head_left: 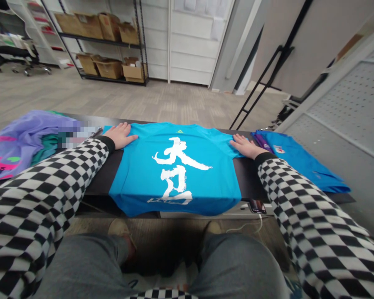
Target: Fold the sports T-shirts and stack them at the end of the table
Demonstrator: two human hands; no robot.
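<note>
A bright blue T-shirt with large white brush-style characters lies spread on the dark table, its lower hem hanging over the near edge. My left hand rests flat on the sleeve at the left, fingers spread. On the opposite sleeve my right hand lies palm down, its fingers stretched out over the cloth. Neither hand grips anything. Just right of my right hand is a stack of folded blue and purple clothes.
Purple and green garments are heaped at the table's left end. Below the near edge sits a phone with a white cable. A grey perforated panel borders the right side. Shelves with cardboard boxes stand across the floor.
</note>
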